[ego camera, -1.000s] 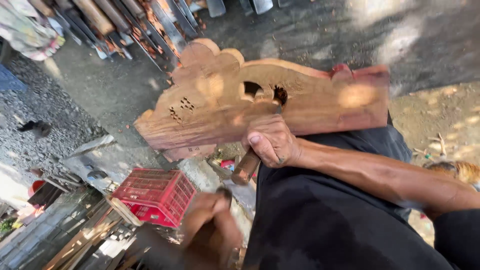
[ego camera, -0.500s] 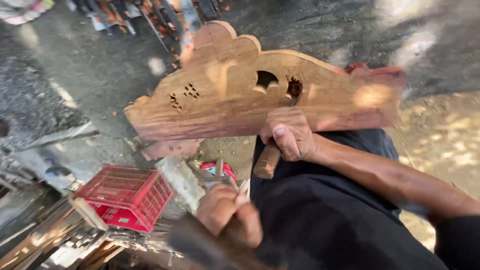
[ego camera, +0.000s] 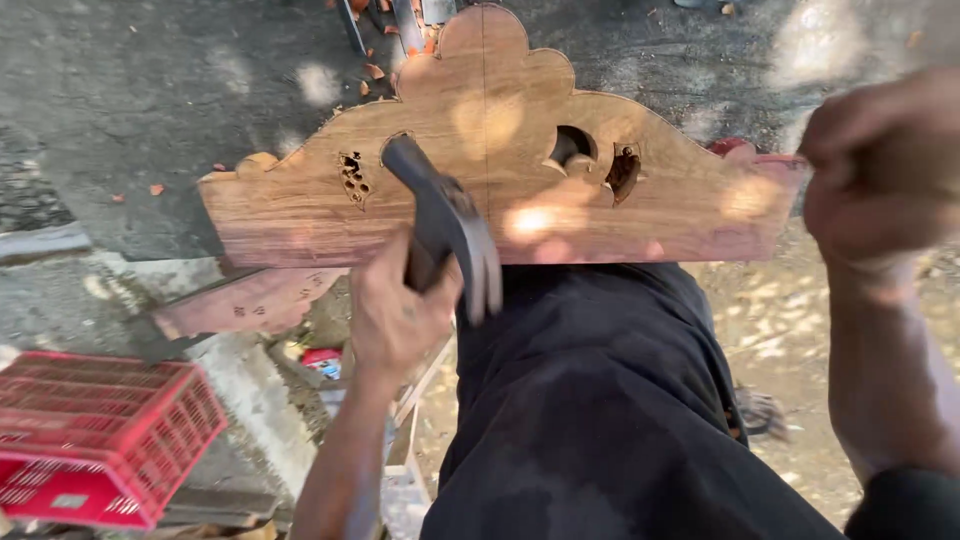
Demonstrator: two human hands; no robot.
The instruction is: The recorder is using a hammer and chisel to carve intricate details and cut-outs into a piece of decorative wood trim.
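Note:
A carved wooden board [ego camera: 300,215] with a scalloped top edge and several pierced holes lies across my lap, which is in black cloth [ego camera: 600,400]. My left hand [ego camera: 395,320] grips a dark claw hammer [ego camera: 455,235] whose head lies over the middle of the board, near a cluster of small holes. My right hand [ego camera: 885,165] is raised at the board's right end, close to the camera and blurred. Its fingers look curled, and whether it holds anything is unclear.
A red plastic crate [ego camera: 95,435] stands at the lower left. A smaller carved wooden piece [ego camera: 250,300] lies under the board's left end. Wood chips [ego camera: 375,70] and some metal tools [ego camera: 405,15] lie on the dark ground beyond. Sandy ground [ego camera: 770,330] is on the right.
My left hand has come up from below with the hammer, now over the board. My right hand has left the wooden handle under the board and risen to the right.

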